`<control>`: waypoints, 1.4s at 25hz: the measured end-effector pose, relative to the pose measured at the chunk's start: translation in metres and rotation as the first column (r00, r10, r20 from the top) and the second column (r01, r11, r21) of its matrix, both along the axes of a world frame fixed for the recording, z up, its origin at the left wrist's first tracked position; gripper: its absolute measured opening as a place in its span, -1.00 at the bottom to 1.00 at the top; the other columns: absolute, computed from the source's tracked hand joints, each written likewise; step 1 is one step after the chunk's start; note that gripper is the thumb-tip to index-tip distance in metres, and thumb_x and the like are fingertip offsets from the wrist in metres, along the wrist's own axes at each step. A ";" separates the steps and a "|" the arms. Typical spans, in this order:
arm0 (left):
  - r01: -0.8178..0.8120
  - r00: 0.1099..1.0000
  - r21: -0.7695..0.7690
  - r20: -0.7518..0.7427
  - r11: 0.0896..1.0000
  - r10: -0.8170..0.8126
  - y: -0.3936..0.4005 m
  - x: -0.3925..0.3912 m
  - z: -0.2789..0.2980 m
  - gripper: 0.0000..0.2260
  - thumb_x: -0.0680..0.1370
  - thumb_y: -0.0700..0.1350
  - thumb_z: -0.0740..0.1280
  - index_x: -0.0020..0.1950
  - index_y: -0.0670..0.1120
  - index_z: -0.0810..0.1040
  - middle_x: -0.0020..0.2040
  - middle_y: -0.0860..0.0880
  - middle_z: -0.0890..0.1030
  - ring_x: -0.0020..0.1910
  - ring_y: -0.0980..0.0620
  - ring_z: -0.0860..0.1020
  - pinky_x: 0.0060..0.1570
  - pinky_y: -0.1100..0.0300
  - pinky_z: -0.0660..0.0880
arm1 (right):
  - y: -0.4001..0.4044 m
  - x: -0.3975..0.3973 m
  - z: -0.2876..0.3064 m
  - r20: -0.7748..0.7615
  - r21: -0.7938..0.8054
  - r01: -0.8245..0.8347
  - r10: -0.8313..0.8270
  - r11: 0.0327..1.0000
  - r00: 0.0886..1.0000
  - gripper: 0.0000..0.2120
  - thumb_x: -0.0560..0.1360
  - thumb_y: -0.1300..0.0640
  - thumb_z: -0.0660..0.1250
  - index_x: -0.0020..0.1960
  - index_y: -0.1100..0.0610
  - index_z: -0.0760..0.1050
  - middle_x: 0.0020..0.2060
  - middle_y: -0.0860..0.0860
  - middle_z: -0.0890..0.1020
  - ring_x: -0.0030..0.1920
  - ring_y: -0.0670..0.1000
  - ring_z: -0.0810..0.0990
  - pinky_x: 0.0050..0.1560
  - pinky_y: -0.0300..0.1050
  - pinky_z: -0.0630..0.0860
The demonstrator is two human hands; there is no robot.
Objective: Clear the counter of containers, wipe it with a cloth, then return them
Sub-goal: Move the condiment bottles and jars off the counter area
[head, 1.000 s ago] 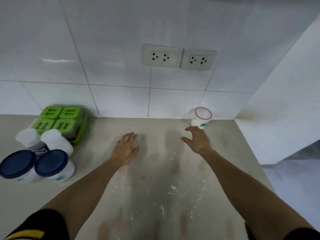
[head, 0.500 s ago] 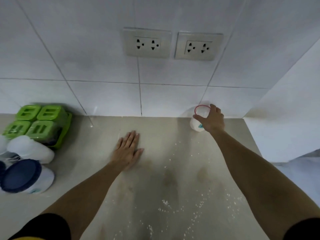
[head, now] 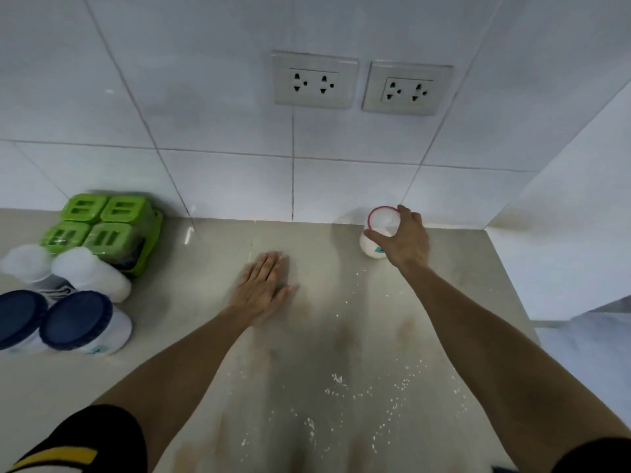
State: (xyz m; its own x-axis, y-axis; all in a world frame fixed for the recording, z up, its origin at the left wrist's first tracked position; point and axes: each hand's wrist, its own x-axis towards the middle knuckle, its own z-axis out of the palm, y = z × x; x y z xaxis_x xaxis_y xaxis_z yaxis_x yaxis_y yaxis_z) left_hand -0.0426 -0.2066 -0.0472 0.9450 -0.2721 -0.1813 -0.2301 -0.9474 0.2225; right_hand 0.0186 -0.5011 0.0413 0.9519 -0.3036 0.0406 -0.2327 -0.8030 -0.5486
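Counter [head: 205, 336] fills the lower frame, dusted with white crumbs [head: 341, 384]. Right hand [head: 404, 242] pinches a red-rimmed cup [head: 374, 249] at upper right, by the wall. Left hand [head: 263, 288] lies flat, fingers together, mid-frame. Lidded jars [head: 82, 322] stand at left.

Home kitchen: tiled wall [head: 205, 97], wall sockets [head: 316, 80], beige counter [head: 205, 261].

Red-rimmed white tub [head: 373, 249], green boxes [head: 102, 227], navy-lidded jars [head: 80, 322], beige counter [head: 205, 336]
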 end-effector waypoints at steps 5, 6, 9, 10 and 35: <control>0.019 1.000 -0.139 0.015 0.990 -0.017 0.042 -0.075 0.017 -0.14 0.39 0.44 -0.39 0.57 -0.02 -0.18 0.54 0.08 -0.23 0.53 0.12 -0.27 0.52 0.14 -0.24 | 0.071 -0.068 0.010 0.032 0.061 -0.176 0.174 0.983 0.984 -0.09 0.26 -0.27 0.48 0.47 0.03 0.24 0.35 0.03 0.40 0.32 0.13 0.43 0.28 0.07 0.44; 0.009 1.000 -0.147 0.029 0.989 -0.004 0.059 -0.097 0.019 -0.14 0.38 0.44 -0.40 0.57 -0.02 -0.16 0.53 0.10 -0.23 0.53 0.13 -0.26 0.53 0.14 -0.22 | 0.090 -0.084 0.012 0.037 0.066 -0.219 0.217 0.974 0.976 -0.10 0.26 -0.27 0.48 0.47 0.03 0.24 0.35 0.03 0.39 0.33 0.12 0.42 0.28 0.06 0.44; -0.071 0.996 -0.153 0.037 0.986 0.078 0.117 -0.162 0.014 -0.17 0.41 0.44 -0.36 0.57 0.01 -0.15 0.54 0.12 -0.19 0.53 0.17 -0.24 0.51 0.18 -0.24 | 0.149 -0.129 0.013 0.024 0.075 -0.348 0.348 0.934 0.937 -0.12 0.27 -0.28 0.48 0.47 0.00 0.24 0.36 0.00 0.38 0.34 0.08 0.39 0.27 0.02 0.44; -0.108 0.993 -0.147 0.028 0.983 0.113 0.139 -0.183 0.010 -0.19 0.42 0.44 -0.34 0.57 0.01 -0.15 0.55 0.11 -0.17 0.53 0.17 -0.23 0.50 0.20 -0.25 | 0.169 -0.143 0.012 0.015 0.077 -0.388 0.388 0.919 0.922 -0.12 0.27 -0.28 0.47 0.46 -0.01 0.24 0.36 -0.01 0.38 0.34 0.06 0.38 0.26 0.01 0.44; -0.331 0.933 -0.010 0.144 0.944 0.329 0.363 -0.289 -0.021 -0.40 0.59 0.22 -0.11 0.57 0.00 -0.06 0.59 0.04 -0.02 0.57 0.06 -0.08 0.52 0.07 -0.15 | 0.483 -0.262 -0.010 -0.003 0.008 -0.592 0.592 0.806 0.806 -0.31 0.26 -0.23 0.50 0.26 0.05 0.38 0.25 -0.01 0.43 0.18 0.13 0.50 0.07 0.04 0.53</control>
State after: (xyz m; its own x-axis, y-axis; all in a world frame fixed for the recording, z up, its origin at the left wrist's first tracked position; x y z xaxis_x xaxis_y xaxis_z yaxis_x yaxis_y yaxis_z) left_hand -0.3311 0.1567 -0.0680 0.9973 0.0607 -0.0409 0.0676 -0.9781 0.1968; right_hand -0.2437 -0.0180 0.0316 0.9471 0.3190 0.0349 0.2839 -0.7823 -0.5545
